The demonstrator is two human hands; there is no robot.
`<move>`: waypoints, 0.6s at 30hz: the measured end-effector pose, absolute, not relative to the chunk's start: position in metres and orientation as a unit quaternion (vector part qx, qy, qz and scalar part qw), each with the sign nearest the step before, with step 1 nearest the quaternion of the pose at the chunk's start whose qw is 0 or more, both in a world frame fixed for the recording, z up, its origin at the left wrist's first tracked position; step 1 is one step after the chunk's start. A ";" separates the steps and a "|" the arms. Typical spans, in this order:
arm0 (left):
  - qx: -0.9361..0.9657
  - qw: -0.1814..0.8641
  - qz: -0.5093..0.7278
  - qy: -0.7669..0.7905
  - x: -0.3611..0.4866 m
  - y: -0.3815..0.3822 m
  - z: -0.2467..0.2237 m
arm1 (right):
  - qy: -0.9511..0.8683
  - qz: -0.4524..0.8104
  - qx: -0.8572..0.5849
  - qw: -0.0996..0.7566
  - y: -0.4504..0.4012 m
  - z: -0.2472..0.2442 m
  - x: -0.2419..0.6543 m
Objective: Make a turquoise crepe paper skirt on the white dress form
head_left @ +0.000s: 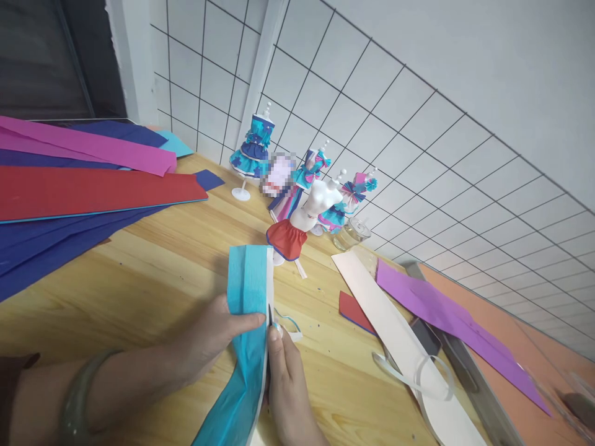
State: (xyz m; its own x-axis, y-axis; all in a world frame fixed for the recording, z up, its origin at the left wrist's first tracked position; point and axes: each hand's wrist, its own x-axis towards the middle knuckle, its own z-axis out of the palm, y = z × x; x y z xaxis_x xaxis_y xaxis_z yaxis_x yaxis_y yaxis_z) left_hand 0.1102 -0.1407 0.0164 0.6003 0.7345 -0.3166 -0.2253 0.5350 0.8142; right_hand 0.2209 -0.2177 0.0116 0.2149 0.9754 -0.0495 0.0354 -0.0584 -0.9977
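Note:
A long teal crepe-paper strip [248, 279] with a white edge hangs upright above the table, its lower part folding toward the bottom of the view. My left hand [214, 337] pinches it, thumb across the front. At the strip's right edge is my right hand [288, 378], its fingers closed round a small tool, perhaps scissors, whose dark blade lies along the white edge; most of the tool is hidden. Just beyond the strip, a white mannequin [320, 201] wears a red gathered skirt [287, 240] with a blue hem.
Dressed mannequins [253, 148] stand by the tiled wall, near a glass jar [352, 234]. Red paper [93, 191], pink and blue sheets lie left. Cream paper [395, 322], purple paper [446, 322], a red scrap [356, 311] and clear tape rings lie right. A dark phone-like object is partly covered.

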 end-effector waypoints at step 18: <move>0.361 0.820 0.317 0.312 0.110 -0.131 0.015 | -0.441 0.456 -0.603 0.484 -0.220 0.012 0.222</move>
